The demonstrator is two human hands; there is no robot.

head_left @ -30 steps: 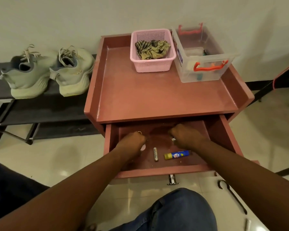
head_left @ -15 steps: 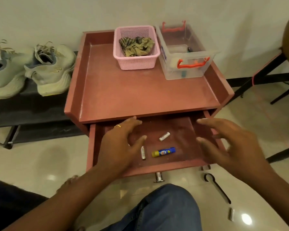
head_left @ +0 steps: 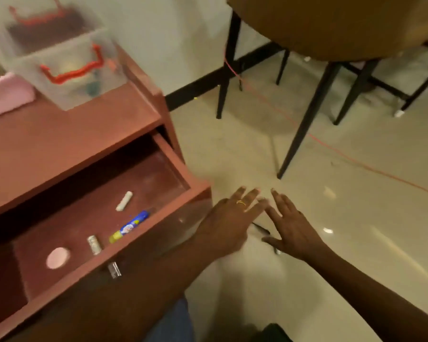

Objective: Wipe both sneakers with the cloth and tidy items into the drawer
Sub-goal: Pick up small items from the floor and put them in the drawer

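The red cabinet's drawer [head_left: 156,218] stands pulled out at the left. Inside lie a blue and yellow tube [head_left: 130,226], a white battery [head_left: 124,201], a second battery [head_left: 94,245] and a pink round disc [head_left: 57,257]. My left hand [head_left: 229,223], with a ring on one finger, and my right hand [head_left: 290,225] hover side by side over the floor right of the drawer, fingers spread, holding nothing. A thin black item [head_left: 261,229] lies on the floor between and partly under them. The sneakers are out of view.
A clear box with red handles [head_left: 64,67] and a pink basket [head_left: 5,95] stand on the cabinet top. A brown chair seat [head_left: 331,25] on black legs [head_left: 304,129] stands at the back right. A red cord [head_left: 331,146] runs across the tiled floor.
The view swung right, away from the sneakers. Both hands left the drawer and moved right, over the floor by the black item.
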